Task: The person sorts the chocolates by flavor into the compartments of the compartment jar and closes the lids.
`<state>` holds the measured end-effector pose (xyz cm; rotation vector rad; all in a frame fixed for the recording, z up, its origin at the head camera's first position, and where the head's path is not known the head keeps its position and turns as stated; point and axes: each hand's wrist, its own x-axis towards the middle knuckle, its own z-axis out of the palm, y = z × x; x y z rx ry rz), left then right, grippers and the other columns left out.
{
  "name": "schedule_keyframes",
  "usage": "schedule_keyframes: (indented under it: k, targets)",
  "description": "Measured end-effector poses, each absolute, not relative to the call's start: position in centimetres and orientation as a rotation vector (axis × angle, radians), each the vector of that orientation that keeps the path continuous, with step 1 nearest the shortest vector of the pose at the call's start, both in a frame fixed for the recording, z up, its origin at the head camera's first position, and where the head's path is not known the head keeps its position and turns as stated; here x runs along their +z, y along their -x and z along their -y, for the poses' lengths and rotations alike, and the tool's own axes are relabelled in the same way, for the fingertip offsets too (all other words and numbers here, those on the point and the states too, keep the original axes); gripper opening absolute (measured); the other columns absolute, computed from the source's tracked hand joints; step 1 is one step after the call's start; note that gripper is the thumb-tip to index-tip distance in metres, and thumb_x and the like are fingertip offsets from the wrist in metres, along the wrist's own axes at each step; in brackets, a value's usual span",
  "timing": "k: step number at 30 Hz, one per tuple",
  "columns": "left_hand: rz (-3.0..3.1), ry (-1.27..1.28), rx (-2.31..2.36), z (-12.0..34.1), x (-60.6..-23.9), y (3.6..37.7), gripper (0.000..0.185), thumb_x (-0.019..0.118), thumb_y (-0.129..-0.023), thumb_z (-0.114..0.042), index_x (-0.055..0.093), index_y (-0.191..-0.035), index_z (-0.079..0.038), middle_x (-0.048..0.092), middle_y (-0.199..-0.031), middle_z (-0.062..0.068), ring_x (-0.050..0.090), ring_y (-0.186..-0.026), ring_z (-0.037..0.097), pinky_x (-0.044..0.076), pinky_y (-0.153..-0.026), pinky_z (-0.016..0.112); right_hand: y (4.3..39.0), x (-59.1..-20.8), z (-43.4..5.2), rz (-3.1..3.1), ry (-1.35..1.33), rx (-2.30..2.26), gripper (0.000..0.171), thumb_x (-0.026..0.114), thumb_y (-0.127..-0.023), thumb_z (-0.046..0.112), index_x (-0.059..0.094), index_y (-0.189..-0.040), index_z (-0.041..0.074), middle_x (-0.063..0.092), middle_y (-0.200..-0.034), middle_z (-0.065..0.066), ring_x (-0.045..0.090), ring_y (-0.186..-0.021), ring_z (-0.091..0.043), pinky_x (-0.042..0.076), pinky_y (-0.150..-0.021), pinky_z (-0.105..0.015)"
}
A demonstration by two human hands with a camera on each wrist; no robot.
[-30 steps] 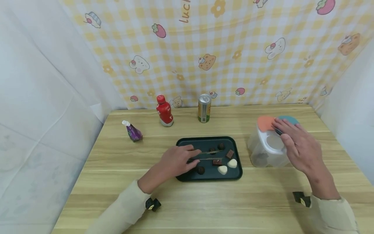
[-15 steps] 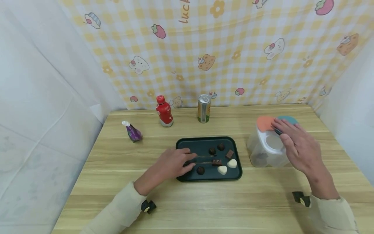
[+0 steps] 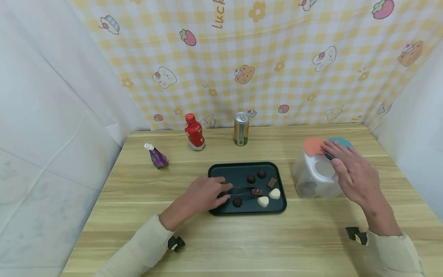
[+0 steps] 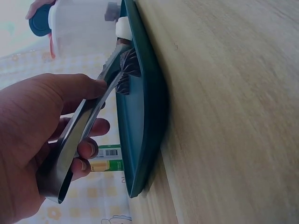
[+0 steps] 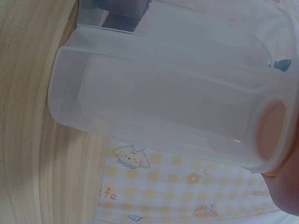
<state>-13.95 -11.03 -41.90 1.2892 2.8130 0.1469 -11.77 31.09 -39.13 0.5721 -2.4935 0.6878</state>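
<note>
Landmark: the dark tray (image 3: 221,209) at the middle of the table (image 3: 277,242). Left hand (image 3: 204,193) lies over the tray's left edge, fingers curled round metal tongs (image 4: 86,126); in the left wrist view the tong tips close on a brown square chocolate (image 4: 128,65), which sits on the tray right of centre. Other pieces on the tray: two dark round ones toward its far side, a second brown square near the right rim, one dark round one near the front, and two white heart-shaped ones (image 3: 269,197) at the front right. Right hand (image 3: 353,173) is right of the tray, fingers laid flat and relaxed on the lid of a clear plastic jar (image 3: 311,179); the orange flap (image 3: 313,145) is partly under the fingertips, not gripped. Behind the tray: red bottle (image 3: 194,132), can (image 3: 241,128); far left of it, a small purple pouch (image 3: 157,157). Judgement: step in hand is the pinch on the chocolate. Next move calls for steady tong pressure, a level lift over the tray's right rim, and a clear jar opening.
</note>
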Motion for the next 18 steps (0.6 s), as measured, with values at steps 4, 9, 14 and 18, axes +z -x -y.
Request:
schedule_keyframes:
  k: [4,9,14,18]
  targets:
    - [-2.81,-1.311,0.137,11.0,-41.97,14.12,0.032,0.069,-0.1,-0.036,0.078,-0.123,-0.014,0.067,-0.094,0.003,0.045,-0.055,0.008,0.033,-0.044,0.022,11.73,-39.09,-31.07,2.504,-0.569,0.688,0.043,0.04,-0.112,0.022,0.061,-0.143,0.001,0.057,-0.145,-0.017,0.036,-0.146,-0.01,0.019,-0.121,-0.037]
    - [-2.793,-1.33,0.134,11.0,-41.93,14.39,0.031,0.069,-0.101,-0.034,0.078,-0.122,-0.014,0.066,-0.091,0.002,0.047,-0.058,0.008,0.034,-0.046,0.021,11.69,-39.02,-31.04,2.516,-0.567,0.676,0.043,0.039,-0.112,0.023,0.06,-0.143,0.0,0.056,-0.146,-0.017,0.036,-0.147,-0.012,0.019,-0.121,-0.037]
    - [-2.791,-1.352,0.124,10.97,-41.8,14.45,0.029,0.07,-0.101,-0.033,0.079,-0.12,-0.014,0.065,-0.088,0.001,0.048,-0.059,0.008,0.035,-0.047,0.021,11.67,-38.97,-31.01,2.521,-0.567,0.671,0.043,0.039,-0.112,0.022,0.06,-0.143,0.0,0.055,-0.147,-0.017,0.036,-0.147,-0.014,0.018,-0.121,-0.037]
    - [-2.796,-1.36,0.125,10.96,-41.72,14.42,0.028,0.07,-0.1,-0.032,0.079,-0.119,-0.014,0.064,-0.085,0.0,0.048,-0.058,0.008,0.034,-0.047,0.021,11.65,-38.94,-31.0,2.522,-0.564,0.67,0.043,0.039,-0.112,0.022,0.059,-0.143,0.0,0.055,-0.147,-0.017,0.036,-0.147,-0.015,0.018,-0.121,-0.037]
